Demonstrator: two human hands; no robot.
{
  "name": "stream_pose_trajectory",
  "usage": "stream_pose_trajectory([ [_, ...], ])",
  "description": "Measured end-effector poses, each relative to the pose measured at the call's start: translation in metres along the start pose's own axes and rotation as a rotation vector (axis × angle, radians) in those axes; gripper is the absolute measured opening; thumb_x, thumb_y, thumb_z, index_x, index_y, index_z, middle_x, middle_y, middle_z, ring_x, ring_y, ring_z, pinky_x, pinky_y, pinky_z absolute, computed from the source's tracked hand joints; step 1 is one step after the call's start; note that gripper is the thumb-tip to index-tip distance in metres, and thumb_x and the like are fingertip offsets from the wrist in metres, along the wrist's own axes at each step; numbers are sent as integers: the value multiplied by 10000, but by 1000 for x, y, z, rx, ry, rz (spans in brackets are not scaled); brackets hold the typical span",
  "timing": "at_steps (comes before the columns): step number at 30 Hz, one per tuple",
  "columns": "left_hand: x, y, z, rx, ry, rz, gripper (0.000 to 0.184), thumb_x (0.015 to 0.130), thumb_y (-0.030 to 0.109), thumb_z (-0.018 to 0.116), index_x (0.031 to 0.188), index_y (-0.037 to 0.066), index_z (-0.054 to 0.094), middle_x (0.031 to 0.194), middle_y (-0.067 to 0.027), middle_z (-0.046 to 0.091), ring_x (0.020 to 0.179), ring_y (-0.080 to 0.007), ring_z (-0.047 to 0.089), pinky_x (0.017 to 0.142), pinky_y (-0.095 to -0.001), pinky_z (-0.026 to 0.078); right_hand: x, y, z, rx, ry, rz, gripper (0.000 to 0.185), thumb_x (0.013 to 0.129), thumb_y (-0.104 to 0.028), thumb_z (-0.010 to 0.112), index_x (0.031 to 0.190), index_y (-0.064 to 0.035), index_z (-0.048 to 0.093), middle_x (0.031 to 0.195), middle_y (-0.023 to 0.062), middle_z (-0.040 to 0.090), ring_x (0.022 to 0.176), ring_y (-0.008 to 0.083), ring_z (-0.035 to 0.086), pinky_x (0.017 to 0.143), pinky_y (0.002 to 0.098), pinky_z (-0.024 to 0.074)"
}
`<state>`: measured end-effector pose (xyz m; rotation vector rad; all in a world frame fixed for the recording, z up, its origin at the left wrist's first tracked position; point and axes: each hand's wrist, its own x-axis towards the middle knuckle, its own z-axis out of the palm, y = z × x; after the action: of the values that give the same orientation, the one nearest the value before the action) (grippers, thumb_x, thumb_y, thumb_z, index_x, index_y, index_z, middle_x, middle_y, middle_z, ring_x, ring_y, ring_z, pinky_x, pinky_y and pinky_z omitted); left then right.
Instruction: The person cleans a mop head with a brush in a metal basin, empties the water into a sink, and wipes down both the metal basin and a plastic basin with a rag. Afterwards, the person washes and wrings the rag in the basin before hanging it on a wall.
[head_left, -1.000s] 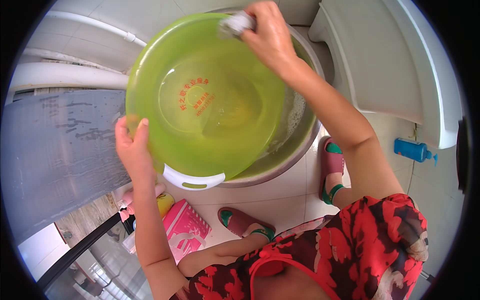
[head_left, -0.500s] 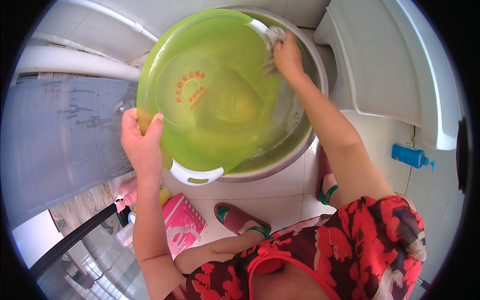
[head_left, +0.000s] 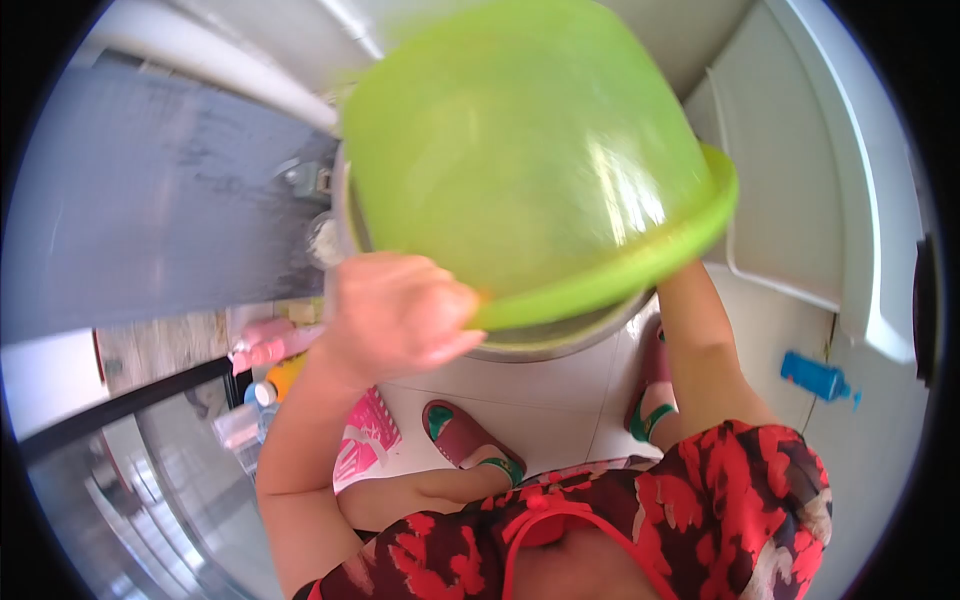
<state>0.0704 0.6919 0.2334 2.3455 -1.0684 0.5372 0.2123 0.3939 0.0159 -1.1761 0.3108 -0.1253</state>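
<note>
A green plastic basin point(head_left: 530, 160) is tipped up on its side in front of me, its outer bottom and wall facing the camera, blurred by motion. My left hand point(head_left: 395, 310) is closed round the near-left part of its rim. My right forearm point(head_left: 697, 325) runs up behind the basin's right side, so the hand itself and anything in it are hidden. Below the basin, the rim of a large metal tub point(head_left: 560, 347) shows, and the basin covers most of it.
A white fixture point(head_left: 800, 150) stands along the right wall. On the floor lie a blue pump bottle point(head_left: 815, 377) and a pink bag or box point(head_left: 368, 435). At left are a grey panel point(head_left: 150, 210), several bottles and a black-edged glass surface point(head_left: 150, 490).
The basin has swung from showing its inside to showing its outside, moving up and right. My right hand, earlier holding a grey cloth at the rim, is now behind the basin.
</note>
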Motion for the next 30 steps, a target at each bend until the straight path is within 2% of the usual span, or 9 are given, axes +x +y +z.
stream_pose_trajectory([
  [3,-7,19,12,121,50,132,198,695,150,664,688,175,467,606,37,485,498,-110,482,384,-275,335,0,13,-5,47,3,21,371,928,-175,565,1252,-6,497,1203,88,575,1056,209,570,905,366,487],
  [5,-9,27,17,108,32,151,277,647,155,684,619,184,409,581,43,398,482,-97,410,387,-256,275,8,15,-6,61,-15,37,368,920,-170,576,1239,-1,509,1186,94,584,1047,215,576,906,368,488],
  [7,-10,30,22,101,109,154,300,695,157,641,596,175,359,571,42,339,484,-99,389,384,-257,271,15,13,-1,64,-42,41,364,912,-166,586,1227,4,522,1169,99,593,1038,221,581,908,370,488],
  [14,-19,34,-11,321,240,16,257,684,187,670,687,158,415,600,28,380,504,-113,454,396,-271,348,63,-6,18,60,-157,-30,353,883,-150,624,1185,23,565,1109,117,624,1008,243,600,915,376,491],
  [16,-23,33,-24,435,322,-213,267,676,208,702,782,128,470,644,4,448,556,-164,539,438,-308,426,83,-24,27,50,-203,-83,350,875,-146,634,1173,28,578,1092,122,632,999,249,606,917,378,491],
  [22,-40,11,-56,454,533,-765,332,703,221,719,865,25,505,859,-102,581,653,-323,598,573,-397,508,125,-127,81,-210,-330,-248,289,838,-101,640,1061,82,646,1051,168,655,989,255,620,896,343,507],
  [26,-46,16,-65,402,582,-775,323,705,207,708,862,1,515,958,-143,606,683,-331,614,597,-397,520,125,-159,96,-288,-423,-333,317,906,-159,559,1088,84,651,1092,168,656,1042,247,609,931,343,486],
  [29,-45,16,-60,362,609,-672,315,695,194,697,896,-5,558,1030,-160,631,734,-326,640,610,-391,529,101,-171,105,-186,-319,-289,342,916,-181,551,1105,88,645,1111,168,656,1052,246,609,943,333,482],
  [30,-46,15,-50,359,588,-671,317,690,176,695,918,-7,572,1060,-160,638,742,-323,646,611,-387,532,97,-169,104,-412,-374,-339,346,917,-184,551,1107,90,643,1113,169,655,1055,240,608,947,329,481],
])
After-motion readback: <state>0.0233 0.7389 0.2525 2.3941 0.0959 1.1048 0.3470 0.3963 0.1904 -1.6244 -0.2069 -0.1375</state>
